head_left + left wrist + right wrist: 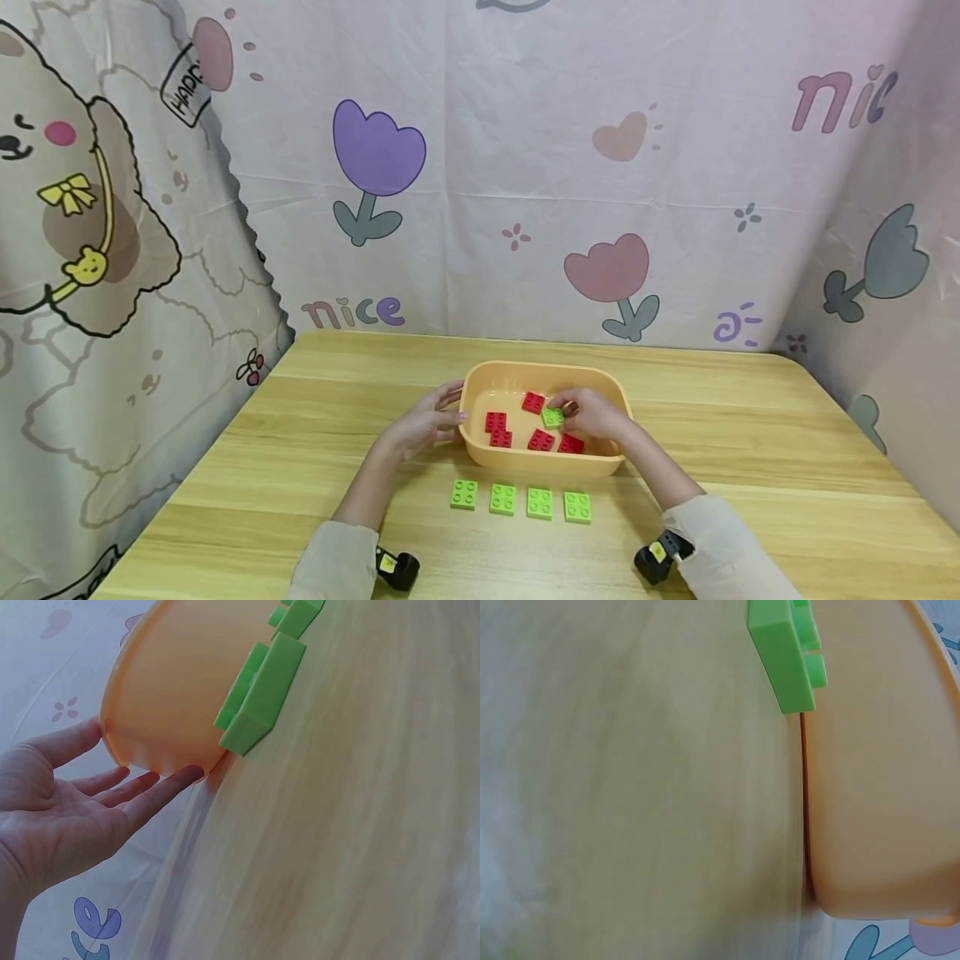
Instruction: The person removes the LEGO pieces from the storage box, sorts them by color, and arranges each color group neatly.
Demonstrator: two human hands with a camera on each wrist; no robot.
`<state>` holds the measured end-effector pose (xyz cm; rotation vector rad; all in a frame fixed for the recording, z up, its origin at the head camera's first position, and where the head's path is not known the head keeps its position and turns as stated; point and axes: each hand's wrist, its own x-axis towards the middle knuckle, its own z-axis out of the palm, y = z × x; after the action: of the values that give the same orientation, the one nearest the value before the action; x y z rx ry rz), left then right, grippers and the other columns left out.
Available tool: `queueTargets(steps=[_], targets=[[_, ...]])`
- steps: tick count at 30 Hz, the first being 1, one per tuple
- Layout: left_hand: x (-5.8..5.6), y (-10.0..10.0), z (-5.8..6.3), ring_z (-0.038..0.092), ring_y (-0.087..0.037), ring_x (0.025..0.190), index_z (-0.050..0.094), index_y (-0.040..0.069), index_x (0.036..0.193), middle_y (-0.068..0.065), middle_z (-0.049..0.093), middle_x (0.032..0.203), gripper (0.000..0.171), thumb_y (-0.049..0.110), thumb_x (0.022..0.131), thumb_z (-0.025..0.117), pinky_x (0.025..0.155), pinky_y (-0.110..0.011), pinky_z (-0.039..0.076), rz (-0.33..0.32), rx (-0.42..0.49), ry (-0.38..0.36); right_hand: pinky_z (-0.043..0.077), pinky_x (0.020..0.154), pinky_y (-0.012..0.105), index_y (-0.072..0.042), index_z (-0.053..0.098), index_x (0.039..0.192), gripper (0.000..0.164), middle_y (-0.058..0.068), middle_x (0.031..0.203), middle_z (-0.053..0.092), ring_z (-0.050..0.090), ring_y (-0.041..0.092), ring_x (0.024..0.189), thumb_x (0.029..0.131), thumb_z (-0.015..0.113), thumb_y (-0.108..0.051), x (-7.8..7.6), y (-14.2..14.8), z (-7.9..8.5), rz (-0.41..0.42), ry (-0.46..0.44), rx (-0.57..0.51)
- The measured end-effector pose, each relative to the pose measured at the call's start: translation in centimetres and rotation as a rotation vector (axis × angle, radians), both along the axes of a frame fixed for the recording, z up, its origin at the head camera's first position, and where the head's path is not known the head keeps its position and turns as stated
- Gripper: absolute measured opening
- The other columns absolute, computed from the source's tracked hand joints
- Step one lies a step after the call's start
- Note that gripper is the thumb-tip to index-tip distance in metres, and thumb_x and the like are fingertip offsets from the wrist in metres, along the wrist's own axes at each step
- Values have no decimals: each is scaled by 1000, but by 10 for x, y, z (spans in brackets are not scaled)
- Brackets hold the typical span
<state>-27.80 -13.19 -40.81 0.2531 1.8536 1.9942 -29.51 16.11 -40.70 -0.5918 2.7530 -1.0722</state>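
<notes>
A peach-orange plastic bin [525,458] stands on the table with several red toy building bricks [541,440] inside. My left hand [427,423] rests against the bin's left end; in the left wrist view its fairly straight fingers [161,796] touch the outer wall and the thumb meets the rim. Reaching over the bin's right side, my right hand [592,413] pinches a light green brick [552,417] low among the red ones. The right wrist view does not show this hand. Several green bricks [502,499] lie in a row before the bin, studs up.
The wooden table [337,375] runs back to a printed cloth backdrop [495,275], with cloth on both sides too. Black wrist cameras [397,569] sit at both sleeves. The green row lies close to the bin's front wall, between my forearms.
</notes>
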Motion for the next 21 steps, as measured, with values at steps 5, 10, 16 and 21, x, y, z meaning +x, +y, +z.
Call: queueTargets(steps=[5, 10, 16, 21], targets=[[0, 0, 1, 35, -41, 124, 23, 4, 143, -21, 18, 147, 62, -4, 89, 51, 89, -45, 46, 1, 1, -1, 51, 75, 33, -2, 67, 101, 28, 6, 92, 62, 56, 21, 81, 75, 68, 6, 0, -1, 0, 9, 14, -2], [1, 0, 1, 34, -41, 124, 22, 3, 143, -22, 18, 147, 62, -4, 89, 51, 88, -43, 46, -2, -7, 5, 50, 71, 31, -1, 67, 102, 27, 6, 92, 61, 56, 20, 81, 76, 67, 6, 1, -1, 2, 20, 28, -22], [1, -1, 2, 33, -41, 124, 21, 3, 144, -22, 16, 147, 62, -3, 89, 51, 89, -43, 46, -12, -11, 12, 52, 71, 31, 1, 66, 106, 28, 9, 98, 61, 58, 21, 82, 78, 65, 5, 1, 0, 2, 50, 62, -69], [1, -1, 2, 34, -42, 124, 21, 3, 144, -23, 17, 147, 62, -3, 89, 51, 88, -43, 47, -8, -18, 14, 52, 72, 31, 1, 65, 107, 28, 11, 101, 60, 59, 23, 83, 79, 65, 3, 2, 0, 3, 70, 86, -114]])
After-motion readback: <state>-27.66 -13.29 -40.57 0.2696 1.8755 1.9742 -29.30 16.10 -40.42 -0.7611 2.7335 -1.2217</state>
